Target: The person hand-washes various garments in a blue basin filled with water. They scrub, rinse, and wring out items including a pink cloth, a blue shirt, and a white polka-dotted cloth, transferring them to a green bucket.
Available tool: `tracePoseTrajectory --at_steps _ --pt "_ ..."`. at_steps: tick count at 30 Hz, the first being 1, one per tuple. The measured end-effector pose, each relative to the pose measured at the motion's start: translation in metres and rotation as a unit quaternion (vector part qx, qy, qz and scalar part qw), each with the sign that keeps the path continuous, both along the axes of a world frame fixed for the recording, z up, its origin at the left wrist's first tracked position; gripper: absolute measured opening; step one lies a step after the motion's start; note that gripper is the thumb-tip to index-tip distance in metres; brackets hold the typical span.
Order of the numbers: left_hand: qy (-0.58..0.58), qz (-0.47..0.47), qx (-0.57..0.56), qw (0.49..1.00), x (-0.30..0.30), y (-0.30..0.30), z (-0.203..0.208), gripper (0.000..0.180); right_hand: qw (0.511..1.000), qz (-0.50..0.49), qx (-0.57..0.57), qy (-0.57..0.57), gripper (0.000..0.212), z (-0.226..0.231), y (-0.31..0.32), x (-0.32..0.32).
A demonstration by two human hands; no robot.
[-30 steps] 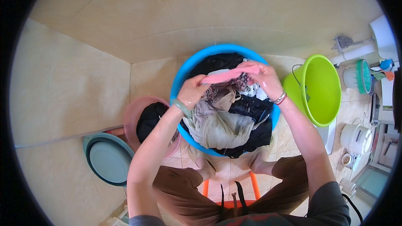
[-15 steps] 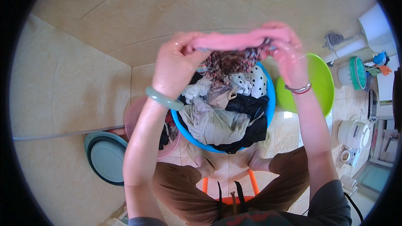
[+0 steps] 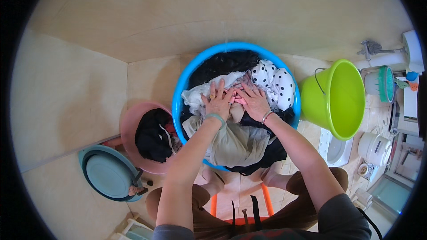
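Note:
Both hands are down in a blue basin (image 3: 176, 102) full of wet laundry. My left hand (image 3: 218, 103) lies palm down with its fingers spread, pressing on a pink patterned garment (image 3: 239, 98) in the middle. Beside it my right hand (image 3: 253, 105) rests on the same garment, fingers stretched and apart; the palms hide part of the cloth. To the right of the hands is a white cloth with black dots (image 3: 283, 90). A white cloth (image 3: 194, 98) sits to the left. Black fabric (image 3: 224, 64) fills the far side, and a light grey-beige garment (image 3: 240, 144) hangs toward the near rim.
A pink tub (image 3: 129, 138) with dark clothes stands at the left, near a grey-green basin (image 3: 106, 175) propped by the wall. At the right is a lime-green bucket (image 3: 313, 100); beyond it are a white pail (image 3: 373, 149) and several bathroom items. An orange stool (image 3: 267, 200) is under me.
Both hands have come down from above the basin, lowering the pink patterned garment they held stretched between them. They have let go and now lie flat on it in the laundry.

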State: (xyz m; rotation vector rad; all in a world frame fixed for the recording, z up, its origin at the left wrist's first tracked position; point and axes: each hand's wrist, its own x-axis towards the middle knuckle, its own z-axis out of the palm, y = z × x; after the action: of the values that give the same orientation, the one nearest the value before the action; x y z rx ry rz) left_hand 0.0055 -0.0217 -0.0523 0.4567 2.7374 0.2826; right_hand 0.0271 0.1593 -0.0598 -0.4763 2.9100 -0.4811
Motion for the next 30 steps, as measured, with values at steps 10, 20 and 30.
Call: tracePoseTrajectory --at_steps 10,20,30 --pt "-0.089 0.024 -0.020 0.996 -0.004 0.005 -0.061 0.046 0.971 0.160 -0.152 -0.089 0.041 -0.088 0.013 -0.021" --pt "-0.034 0.181 0.213 0.960 -0.021 -0.029 0.053 0.020 0.956 -0.114 -0.260 -0.074 0.025 0.064 0.009 -0.018" --pt "-0.168 0.219 0.664 0.695 -0.016 0.023 0.274 0.023 0.789 -0.108 -0.604 -0.030 0.020 0.282 0.007 -0.008"
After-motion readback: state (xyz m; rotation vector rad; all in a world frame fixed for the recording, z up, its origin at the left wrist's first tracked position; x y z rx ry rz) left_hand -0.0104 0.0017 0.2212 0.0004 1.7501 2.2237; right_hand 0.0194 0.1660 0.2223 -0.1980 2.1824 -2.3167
